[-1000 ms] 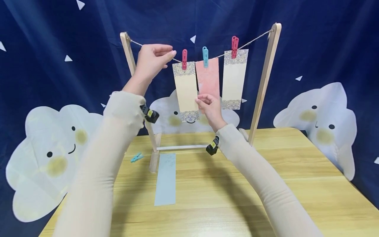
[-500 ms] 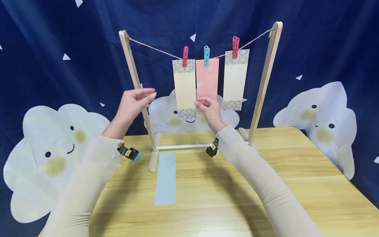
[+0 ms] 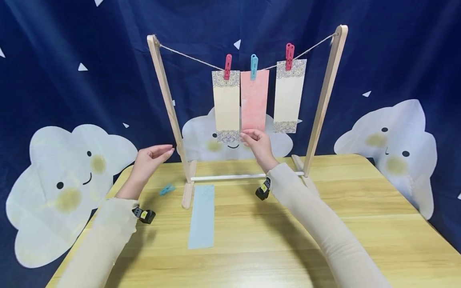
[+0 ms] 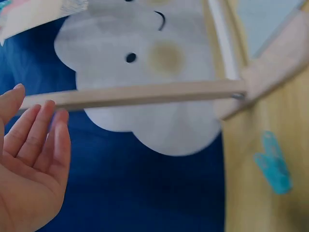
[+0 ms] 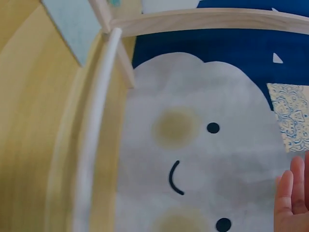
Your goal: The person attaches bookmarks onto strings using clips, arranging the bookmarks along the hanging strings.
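My left hand (image 3: 145, 166) is beside the frame's left post (image 3: 167, 100), its fingers relaxed and nothing in them. In the left wrist view the fingers (image 4: 36, 135) overlap that post. Below and to its right, a blue clothespin (image 3: 167, 189) lies on the table. My right hand (image 3: 260, 147) is at the lower end of the pink card (image 3: 254, 100), beside the bottom corner of a cream patterned card (image 3: 227, 106); its fingers are loosely bent and hold nothing. A red clothespin (image 3: 227, 67) clips the cream card to the string, and a blue clothespin (image 3: 254, 67) clips the pink one.
Another cream patterned card (image 3: 290, 96) hangs at right under red clothespins (image 3: 289, 57). A light blue card (image 3: 201, 218) lies on the wooden table (image 3: 252, 256). A white bar (image 3: 230, 177) joins the frame's feet. Behind hangs a dark blue cloud-print curtain (image 3: 201, 24).
My left hand has come down from the string to beside the left post, leaving the clothespin on the table in sight. My right hand has lowered slightly along the cards.
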Demonstrator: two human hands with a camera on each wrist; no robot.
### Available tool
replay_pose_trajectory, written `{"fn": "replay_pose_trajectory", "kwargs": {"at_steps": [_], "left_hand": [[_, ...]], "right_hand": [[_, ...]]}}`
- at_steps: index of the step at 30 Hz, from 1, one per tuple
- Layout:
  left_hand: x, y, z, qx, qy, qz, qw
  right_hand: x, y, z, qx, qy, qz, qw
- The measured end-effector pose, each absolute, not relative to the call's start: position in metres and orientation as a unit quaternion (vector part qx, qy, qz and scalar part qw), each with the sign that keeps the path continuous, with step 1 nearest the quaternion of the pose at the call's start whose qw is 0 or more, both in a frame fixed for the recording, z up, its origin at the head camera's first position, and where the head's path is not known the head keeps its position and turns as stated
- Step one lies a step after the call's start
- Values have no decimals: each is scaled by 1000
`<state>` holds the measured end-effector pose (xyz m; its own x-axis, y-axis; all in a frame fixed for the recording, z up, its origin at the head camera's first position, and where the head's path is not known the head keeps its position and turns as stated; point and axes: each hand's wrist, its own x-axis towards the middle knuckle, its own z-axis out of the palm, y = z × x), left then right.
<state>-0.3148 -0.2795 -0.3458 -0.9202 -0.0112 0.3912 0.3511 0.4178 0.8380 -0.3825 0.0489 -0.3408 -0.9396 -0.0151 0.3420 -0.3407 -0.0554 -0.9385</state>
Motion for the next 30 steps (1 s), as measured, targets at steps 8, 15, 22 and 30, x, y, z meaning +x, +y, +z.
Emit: {"fn": "replay_pose_trajectory", "kwargs": {"at_steps": [8, 15, 22, 30], "left_hand": [[-314, -291, -384, -68, -822, -543, 159], [-318, -299, -410, -32, -825, -543, 154], [-328, -306, -427, 0, -821, -558, 120], [-334, -305, -438, 33, -828, -554, 87]], "right_hand": [[-376, 59, -363, 112, -682, 717, 88], [-359, 55, -389, 111, -720, 685, 22], [-338, 40, -416, 117, -760, 639, -38], [-320, 28, -437, 156, -780, 597, -102]]}}
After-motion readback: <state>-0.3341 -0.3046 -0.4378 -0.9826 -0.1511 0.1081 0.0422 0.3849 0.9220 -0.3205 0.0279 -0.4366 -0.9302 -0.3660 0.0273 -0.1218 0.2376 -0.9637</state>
